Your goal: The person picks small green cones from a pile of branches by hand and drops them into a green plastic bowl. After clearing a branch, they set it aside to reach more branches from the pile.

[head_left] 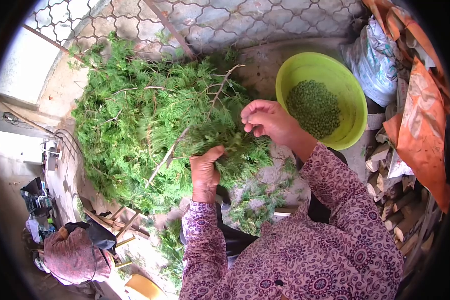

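My left hand is closed around a leafy evergreen branch, with the thumb lying on top. Its feathery sprigs spread out between my two hands. My right hand is raised just above the foliage, thumb and fingertips pinched together; whatever is between them is too small to make out. Close to the right wrist stands a yellow-green basin, holding a heap of small round green cones or berries. A big pile of cut evergreen branches lies in front of me, with bare woody stems across it.
A wire mesh fence runs behind the pile. White sacks, an orange tarp and stacked firewood are on the right. Another person bends at lower left, near a yellow-orange basin. Loose sprigs litter the ground.
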`<state>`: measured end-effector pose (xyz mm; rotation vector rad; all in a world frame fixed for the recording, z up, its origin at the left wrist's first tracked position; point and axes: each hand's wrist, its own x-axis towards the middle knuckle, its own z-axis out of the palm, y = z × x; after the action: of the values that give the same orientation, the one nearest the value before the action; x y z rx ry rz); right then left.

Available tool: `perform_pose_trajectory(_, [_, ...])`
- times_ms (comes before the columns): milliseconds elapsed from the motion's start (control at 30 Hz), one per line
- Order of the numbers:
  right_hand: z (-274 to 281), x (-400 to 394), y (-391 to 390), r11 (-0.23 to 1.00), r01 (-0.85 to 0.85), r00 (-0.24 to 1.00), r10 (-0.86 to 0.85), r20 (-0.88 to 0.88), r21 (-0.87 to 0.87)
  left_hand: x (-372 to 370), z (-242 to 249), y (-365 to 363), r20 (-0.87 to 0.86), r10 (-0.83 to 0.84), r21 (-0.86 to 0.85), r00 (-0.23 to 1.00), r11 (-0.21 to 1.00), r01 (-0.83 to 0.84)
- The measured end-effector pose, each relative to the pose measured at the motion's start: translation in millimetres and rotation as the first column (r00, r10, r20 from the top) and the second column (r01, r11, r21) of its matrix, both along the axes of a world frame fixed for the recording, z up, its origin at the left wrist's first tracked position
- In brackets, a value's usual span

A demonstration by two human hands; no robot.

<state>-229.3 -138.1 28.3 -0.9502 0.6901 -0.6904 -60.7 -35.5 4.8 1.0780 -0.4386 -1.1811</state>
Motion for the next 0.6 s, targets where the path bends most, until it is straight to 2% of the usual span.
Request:
perform_pose_trajectory(33, [-5.5,-3.0,-2.1,0.997,-0.071,0.997,0.069,0.035,0.041,7.4,-0.2,-0.1,-0.051,0.024,0.012,0.998,1.0,-0.023])
perform_pose_trajectory(67, [-5.3,-2.7,-1.0,0.997,-0.071,0.997,0.07,0.036,0.042,14.2,-1.1,0.0,-0.101,0.047,0.025,0.994,0.999,-0.045])
perform_pose_trajectory(167, [2.8,-1.6,7.5,0.951,-0.289,0.938,0.258,-0.232,-0.111,24.5,-2.8,0.5,-0.137,0.109,0.049,0.985,0.993,-0.103])
perform_pose_trajectory(200, [-4.5,1.5,10.2,0.95,-0.29,0.938,0.259,-0.232,-0.112,26.7,-2.2,0.4,-0.161,0.153,0.076,0.975,0.987,-0.142])
perform_pose_trajectory(267, [-22.5,9.5,16.8,0.816,-0.395,0.889,0.223,-0.4,-0.422,29.7,-5.4,1.7,-0.164,0.144,0.08,0.976,0.988,-0.132])
perform_pose_trajectory(300, [-23.1,11.6,22.4,0.806,-0.404,0.868,0.19,-0.458,-0.432,28.7,-4.7,1.2,-0.193,0.137,0.079,0.972,0.989,-0.124])
perform_pose_trajectory(467, [-28.8,21.8,32.8,0.757,-0.397,0.868,0.126,-0.481,-0.519,25.7,-4.4,1.4,-0.251,0.092,0.058,0.964,0.995,-0.079])
perform_pose_trajectory(533, [-27.2,23.0,33.1,0.735,-0.401,0.875,0.131,-0.466,-0.547,22.7,2.1,1.0,-0.398,0.161,0.111,0.903,0.986,-0.126])
perform_pose_trajectory(567, [-26.1,22.9,33.6,0.735,-0.401,0.875,0.132,-0.465,-0.547,23.4,4.1,1.5,-0.398,0.161,0.112,0.903,0.986,-0.127])
perform_pose_trajectory(600, [-24.6,22.6,34.4,0.745,-0.388,0.887,0.141,-0.44,-0.542,25.1,5.8,2.2,-0.479,0.117,0.086,0.87,0.993,-0.086])
